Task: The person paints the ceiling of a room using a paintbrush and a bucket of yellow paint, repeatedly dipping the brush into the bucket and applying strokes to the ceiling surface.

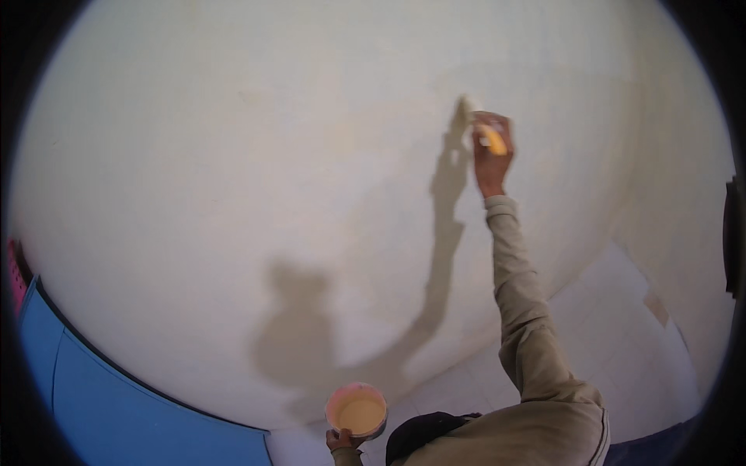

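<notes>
My right hand (pixel 493 159), raised on an outstretched arm in a khaki sleeve, is closed on a paintbrush (pixel 491 138) with an orange handle. The brush head is blurred and lies against or very near the pale wall (pixel 233 155), beside its own shadow. Low in the view, my left hand (pixel 340 438) grips a round tub (pixel 356 408), pinkish inside its rim and holding cream-coloured liquid, with the thumb at the rim.
A blue panel (pixel 132 396) with a dark top edge runs along the lower left, with a pink object (pixel 17 276) beside it. The white tiled floor (pixel 598 334) shows at lower right. A dark object (pixel 730 237) sits at the far right rim.
</notes>
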Tool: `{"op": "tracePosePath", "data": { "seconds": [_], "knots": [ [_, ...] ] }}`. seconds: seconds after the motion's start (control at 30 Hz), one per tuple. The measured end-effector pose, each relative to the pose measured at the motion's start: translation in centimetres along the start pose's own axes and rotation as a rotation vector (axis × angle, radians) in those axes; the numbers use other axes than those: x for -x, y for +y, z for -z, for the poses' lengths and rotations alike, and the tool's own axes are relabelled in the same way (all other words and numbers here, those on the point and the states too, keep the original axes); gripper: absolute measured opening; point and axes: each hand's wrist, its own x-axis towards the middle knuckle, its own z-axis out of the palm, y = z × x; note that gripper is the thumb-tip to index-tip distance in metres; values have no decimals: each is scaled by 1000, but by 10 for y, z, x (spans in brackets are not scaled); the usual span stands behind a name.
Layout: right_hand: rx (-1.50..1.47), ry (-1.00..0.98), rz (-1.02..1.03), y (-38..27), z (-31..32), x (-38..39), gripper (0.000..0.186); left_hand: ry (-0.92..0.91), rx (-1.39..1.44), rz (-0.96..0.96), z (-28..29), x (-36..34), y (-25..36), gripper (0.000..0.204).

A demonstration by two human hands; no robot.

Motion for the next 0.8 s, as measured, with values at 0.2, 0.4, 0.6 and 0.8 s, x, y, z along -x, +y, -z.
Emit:
{"op": "tracePosePath", "data": {
  "seconds": [0.2,0.4,0.6,0.8],
  "knots": [
    [-405,-326,-16,-131,-68,40,19,-27,-98,-69,24,-35,19,30],
    [-489,-39,-306,-7,35,-41,17,-69,-161,-82,-2,26,-1,31],
    [50,89,-24,-32,74,-34,17,-47,-239,-108,55,20,-15,30],
    [162,-185,183,-146,-27,48,35,-86,-278,-89,43,29,14,30]
  ]
}}
